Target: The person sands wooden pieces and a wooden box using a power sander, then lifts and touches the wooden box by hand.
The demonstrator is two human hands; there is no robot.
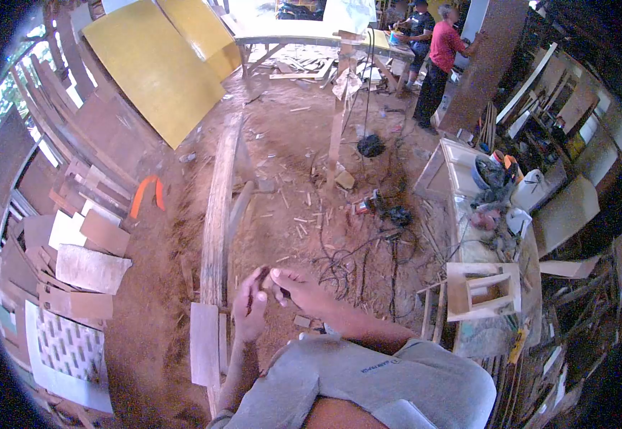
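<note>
Both of my hands are raised close together in front of my chest, low in the middle of the head view. My left hand (251,306) points upward with its fingers bent toward the right hand. My right hand (295,292) reaches in from the right, its thumb and fingers curled near the left fingertips. Something small may be between the fingers, but I cannot make it out. Just left of them stands a long wooden beam (215,236), with a flat pale board (204,344) at its near end.
A workbench (486,339) on the right bears a small wooden frame (482,279) and tools. Cables (354,268) and wood scraps lie on the dirt floor. Yellow sheets (157,68) lean at back left. A person in red (445,46) and another person stand at back right.
</note>
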